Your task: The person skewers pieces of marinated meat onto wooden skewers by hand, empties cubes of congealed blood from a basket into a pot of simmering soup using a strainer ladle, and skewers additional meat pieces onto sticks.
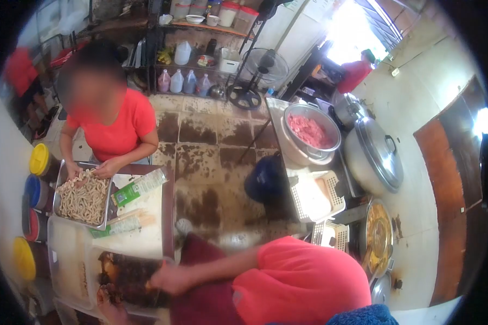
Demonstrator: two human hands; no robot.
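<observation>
At the bottom left is a clear plastic container (94, 257) with dark, sauce-covered food pieces (126, 273) in it. My right hand (171, 277) reaches over its near side, fingers bent and pressed together; what they hold is too small to make out. Low in the view, my left hand (112, 310) is at the container's other side, its fingers curled against dark, wet pieces that partly hide them. Beside this container stands another clear container (65, 238). A maroon cloth (209, 284) covers my lap.
Across the table, a person in red has both hands in a metal tray (84, 223) of pale, twisted strips. Green-labelled packs (138, 187) of thin sticks lie alongside. To the right are a basin of raw meat (309, 131), white baskets (315, 196) and a big lidded pot (371, 157).
</observation>
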